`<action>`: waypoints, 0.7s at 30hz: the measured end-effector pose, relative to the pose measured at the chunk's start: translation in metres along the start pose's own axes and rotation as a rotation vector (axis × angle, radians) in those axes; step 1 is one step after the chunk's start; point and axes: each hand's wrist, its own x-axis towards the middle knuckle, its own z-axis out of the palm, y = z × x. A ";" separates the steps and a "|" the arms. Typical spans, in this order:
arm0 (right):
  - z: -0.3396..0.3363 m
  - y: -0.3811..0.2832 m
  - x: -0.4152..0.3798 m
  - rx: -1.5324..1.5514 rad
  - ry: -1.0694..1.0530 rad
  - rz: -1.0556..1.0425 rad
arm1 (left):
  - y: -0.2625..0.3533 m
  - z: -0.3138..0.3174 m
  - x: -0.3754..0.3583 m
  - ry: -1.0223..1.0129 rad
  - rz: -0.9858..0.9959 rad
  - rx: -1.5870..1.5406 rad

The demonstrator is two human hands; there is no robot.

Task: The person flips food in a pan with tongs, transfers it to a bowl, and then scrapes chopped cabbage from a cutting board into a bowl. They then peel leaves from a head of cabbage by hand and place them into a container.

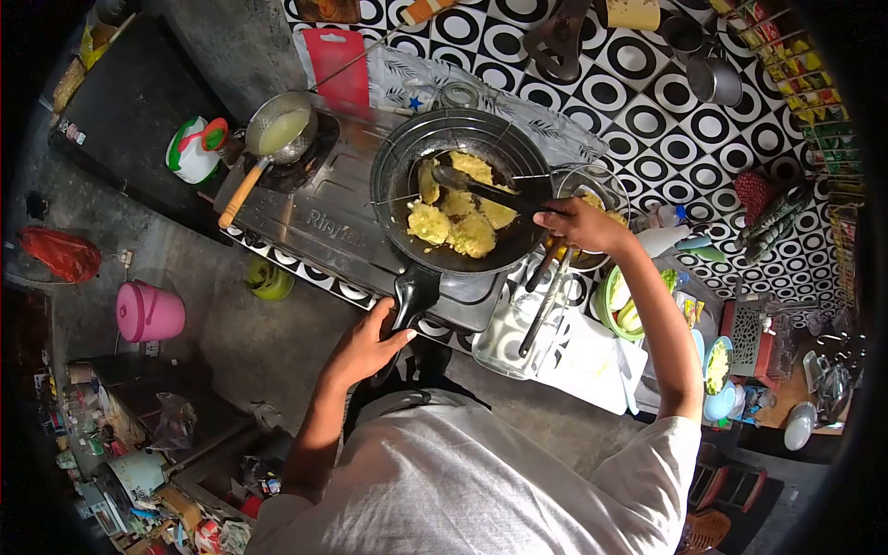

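A large dark wok point(393, 176) stands on the right burner of the silver stove point(347, 199). Several yellow battered pieces point(472, 234) lie in it in dark oil. My right hand point(578, 227) is closed round the handle of a black spatula point(495, 192), whose blade reaches among the pieces at the upper left of the wok. At the near side of the wok, my left hand point(368, 347) is wrapped round its black handle point(414, 294).
A small pan point(282, 125) with pale liquid sits on the left burner, its wooden handle jutting forward. Right of the wok are a bowl point(615, 194), a glass tray point(504, 347), a white board point(592, 365) and a green basket of vegetables point(606, 305).
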 end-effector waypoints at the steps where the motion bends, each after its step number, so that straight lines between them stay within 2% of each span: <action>1: -0.001 0.000 0.001 -0.014 0.001 -0.002 | 0.000 0.000 0.000 0.000 -0.001 -0.003; 4: -0.001 -0.005 0.003 -0.098 0.080 -0.076 | 0.002 0.000 -0.001 0.012 0.022 0.012; 7: -0.004 -0.009 0.011 -0.239 0.110 -0.123 | -0.010 0.003 0.001 0.061 0.129 0.065; 13: -0.008 -0.020 0.027 -0.304 0.066 -0.119 | -0.006 0.002 -0.001 0.053 0.082 0.073; 16: -0.009 -0.016 0.028 -0.411 0.116 -0.225 | -0.010 0.003 0.000 0.084 0.103 0.103; 21: -0.009 -0.021 0.018 -0.475 0.168 -0.270 | -0.001 0.000 0.001 0.037 0.112 0.052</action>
